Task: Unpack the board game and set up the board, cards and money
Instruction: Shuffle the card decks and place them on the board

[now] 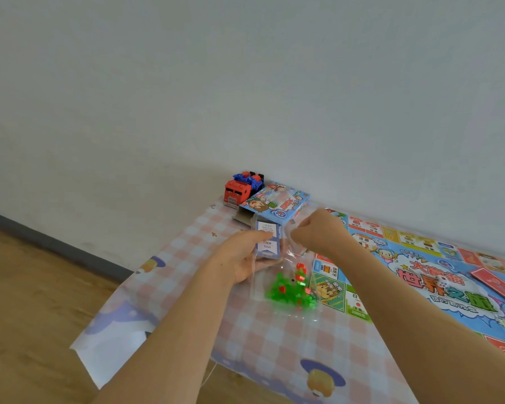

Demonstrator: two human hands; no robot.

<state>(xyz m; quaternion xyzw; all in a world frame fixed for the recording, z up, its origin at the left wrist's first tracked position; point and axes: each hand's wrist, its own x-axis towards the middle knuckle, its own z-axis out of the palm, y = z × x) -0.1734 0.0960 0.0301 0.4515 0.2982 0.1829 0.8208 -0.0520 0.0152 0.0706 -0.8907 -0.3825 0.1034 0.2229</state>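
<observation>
Reaching fwd over the table (274, 339), both forearms come in from the near edge. L hand (242, 258) is turned palm-up; R hand (318, 231) sits a bit farther off, to its right, knuckles up. Card stack (267, 242) rests in my L palm, long axis running away from me toward the open box (277, 204), printed face up, "1000" readable. L thumb lies across it, fingers curl under. R fingers are bunched tight, pinching the clear bag (292, 253) at its top. Green & red pieces (286, 293) sit in the bag's bottom on the cloth, just beside the board (420, 275) corner.
</observation>
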